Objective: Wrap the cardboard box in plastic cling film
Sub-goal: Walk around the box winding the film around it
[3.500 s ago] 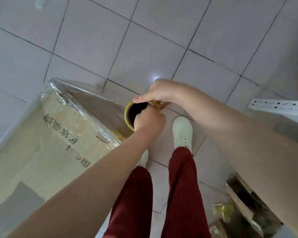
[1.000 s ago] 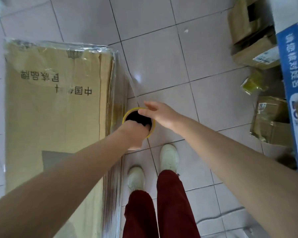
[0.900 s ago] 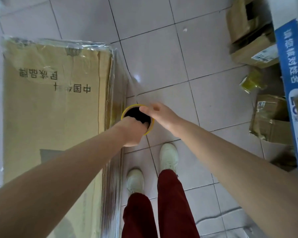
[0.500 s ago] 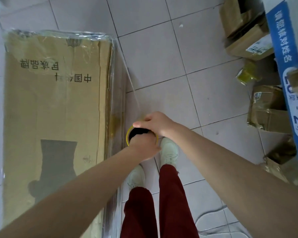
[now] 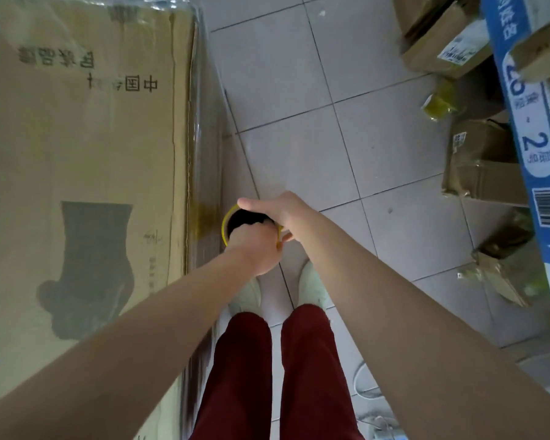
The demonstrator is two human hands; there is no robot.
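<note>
Between the person's two hands stands the film roll (image 5: 225, 228), seen end-on, so its hollow core points straight up at the camera. The left hand (image 5: 256, 249) grips the near rim with its fingers curled down into the dark core. The right hand (image 5: 283, 212) is hooked over the far rim, thumb lying out along the top; its other fingers are mostly hidden.

The roll sits just beside the right side wall of the cardboard box (image 5: 86, 147), about halfway along it. The box lies to the person's left, with its long axis running forward, away from the white shoes (image 5: 311, 287). Glossy cling film (image 5: 208, 122) already covers that side wall ahead of the roll, and the left hand is the nearer one to the box.

Judging from this, the next pull should run along the box's length towards its near end, keeping the roll upright and close to the wall.

Across the tiled floor (image 5: 315, 154), small brown parcels (image 5: 477, 179) lie well apart on the right.
</note>
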